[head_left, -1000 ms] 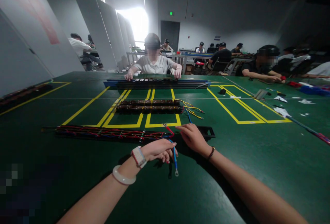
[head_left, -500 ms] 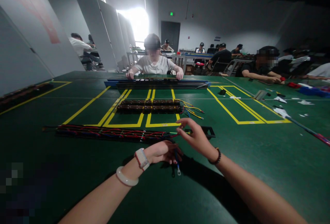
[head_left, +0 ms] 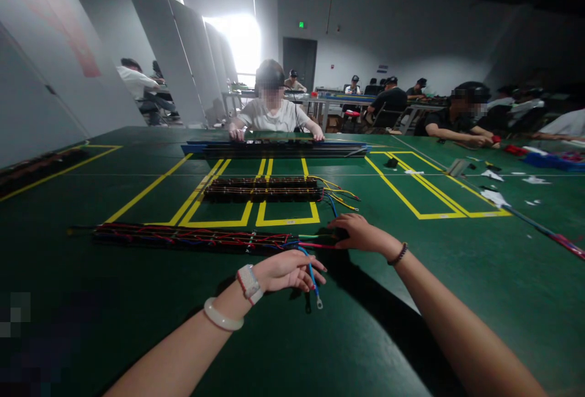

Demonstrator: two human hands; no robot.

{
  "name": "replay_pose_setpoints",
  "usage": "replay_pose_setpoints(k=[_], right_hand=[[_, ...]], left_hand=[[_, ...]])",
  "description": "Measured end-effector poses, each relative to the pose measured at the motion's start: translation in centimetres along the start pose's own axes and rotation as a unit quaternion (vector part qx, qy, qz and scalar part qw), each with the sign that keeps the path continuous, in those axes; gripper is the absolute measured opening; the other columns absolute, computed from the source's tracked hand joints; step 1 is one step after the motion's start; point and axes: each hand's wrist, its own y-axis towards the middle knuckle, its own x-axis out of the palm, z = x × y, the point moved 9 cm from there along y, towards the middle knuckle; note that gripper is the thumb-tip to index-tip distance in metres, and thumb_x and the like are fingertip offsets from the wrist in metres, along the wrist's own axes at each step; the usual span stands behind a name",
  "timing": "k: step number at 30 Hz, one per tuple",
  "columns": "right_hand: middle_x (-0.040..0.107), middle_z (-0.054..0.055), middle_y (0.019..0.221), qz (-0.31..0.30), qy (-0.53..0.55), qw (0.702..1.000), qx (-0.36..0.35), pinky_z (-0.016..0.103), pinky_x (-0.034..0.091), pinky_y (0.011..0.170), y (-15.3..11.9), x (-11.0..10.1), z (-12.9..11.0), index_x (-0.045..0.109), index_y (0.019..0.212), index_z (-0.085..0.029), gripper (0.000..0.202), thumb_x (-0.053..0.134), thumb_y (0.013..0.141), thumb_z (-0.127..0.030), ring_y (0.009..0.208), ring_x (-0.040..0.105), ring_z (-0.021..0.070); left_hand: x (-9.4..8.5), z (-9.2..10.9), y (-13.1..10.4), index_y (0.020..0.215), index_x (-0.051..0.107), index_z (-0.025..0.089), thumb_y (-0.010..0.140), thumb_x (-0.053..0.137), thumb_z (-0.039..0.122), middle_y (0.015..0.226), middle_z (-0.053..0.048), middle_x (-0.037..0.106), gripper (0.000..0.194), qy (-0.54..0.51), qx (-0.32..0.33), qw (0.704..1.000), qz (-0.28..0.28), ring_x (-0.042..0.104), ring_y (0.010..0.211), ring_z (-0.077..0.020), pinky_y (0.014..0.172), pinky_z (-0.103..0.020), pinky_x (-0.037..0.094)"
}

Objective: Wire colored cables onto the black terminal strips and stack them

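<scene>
Long wired strip (head_left: pixel 183 238) lies left to right on the near part of the green table (head_left: pixel 256 342). Red lead (head_left: pixel 317 245) and green lead (head_left: pixel 316 237) run from its right end toward your right hand (head_left: pixel 361 232): fingers curled, grip hidden, cannot tell. Blue lead (head_left: pixel 314 276) crosses your left hand (head_left: pixel 283 270), fingers loosely spread; cannot tell if pinched. Farther: shorter wired strips (head_left: pixel 262 192), then a co-worker (head_left: pixel 272 115).

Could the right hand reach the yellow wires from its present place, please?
Probably yes: the yellow wires lie just beyond the right hand, and nothing visible stands between them, though the hand seems occupied at the red wire.
</scene>
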Motion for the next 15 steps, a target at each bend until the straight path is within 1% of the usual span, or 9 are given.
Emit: replay_pose_setpoints(k=[1,3,5,7,9,12,15], right_hand=[[0.062,0.008,0.113,0.006,-0.021,1.000,0.002,0.042,0.033,0.096,0.1,0.2,-0.2,0.062,0.114,-0.025,0.046,0.073,0.070,-0.031,0.110,0.051,0.0261],[0.061,0.007,0.113,0.014,-0.049,0.999,0.003,0.046,0.027,0.100,0.2,0.6,-0.5,0.066,0.105,-0.025,0.037,0.074,0.069,-0.028,0.115,0.046,0.0281],[0.064,0.005,0.105,0.012,-0.058,0.998,-0.003,0.047,0.025,0.100,0.3,0.7,-1.0,0.068,0.093,-0.024,0.025,0.073,0.069,-0.024,0.113,0.048,0.0270],[0.065,0.004,0.095,0.001,-0.052,0.999,-0.015,0.043,0.028,0.098,0.2,0.7,-1.7,0.066,0.086,-0.021,0.017,0.071,0.070,-0.021,0.104,0.053,0.0235],[0.064,0.004,0.090,-0.004,-0.045,0.999,-0.027,0.038,0.033,0.094,0.0,0.5,-2.6,0.064,0.085,-0.019,0.015,0.068,0.071,-0.017,0.096,0.055,0.0209],[0.063,0.006,0.090,-0.003,-0.053,0.998,-0.024,0.033,0.037,0.086,-0.6,0.0,-3.8,0.062,0.086,-0.016,0.014,0.062,0.072,-0.011,0.091,0.056,0.0200],[0.061,0.008,0.090,-0.015,-0.061,0.998,-0.019,0.029,0.040,0.077,-1.1,0.1,-5.4,0.060,0.084,-0.015,0.010,0.059,0.075,-0.011,0.086,0.056,0.0191]], left_hand=[[0.1,0.0,0.0,0.101,0.061,0.008,0.086,0.056,0.033,0.089,-0.015,0.070,0.030,-0.010,0.002,1.000,-0.003,0.063,0.061,-0.0106,0.061,-0.023,0.047],[0.3,0.0,0.1,0.103,0.060,0.008,0.086,0.056,0.028,0.090,-0.015,0.070,0.027,-0.034,0.009,0.999,-0.006,0.063,0.063,-0.0108,0.063,-0.023,0.047],[0.6,-0.1,0.2,0.102,0.060,0.007,0.085,0.057,0.023,0.092,-0.016,0.069,0.024,-0.066,0.016,0.998,-0.007,0.064,0.065,-0.0111,0.065,-0.023,0.048],[0.9,-0.1,0.3,0.098,0.060,0.006,0.085,0.056,0.020,0.093,-0.016,0.069,0.019,-0.099,0.021,0.995,-0.009,0.063,0.067,-0.0106,0.067,-0.022,0.048],[1.1,-0.2,0.5,0.094,0.060,0.007,0.086,0.054,0.016,0.092,-0.015,0.069,0.013,-0.129,0.028,0.991,-0.003,0.063,0.066,-0.0095,0.067,-0.021,0.048],[1.1,-0.2,0.8,0.088,0.060,0.007,0.087,0.051,0.013,0.086,-0.011,0.068,0.010,-0.165,0.041,0.985,0.019,0.062,0.065,-0.0089,0.067,-0.020,0.047],[1.0,-0.4,1.1,0.090,0.061,0.008,0.087,0.050,0.012,0.086,-0.009,0.067,0.012,-0.194,0.049,0.979,0.035,0.061,0.066,-0.0088,0.069,-0.021,0.047]])
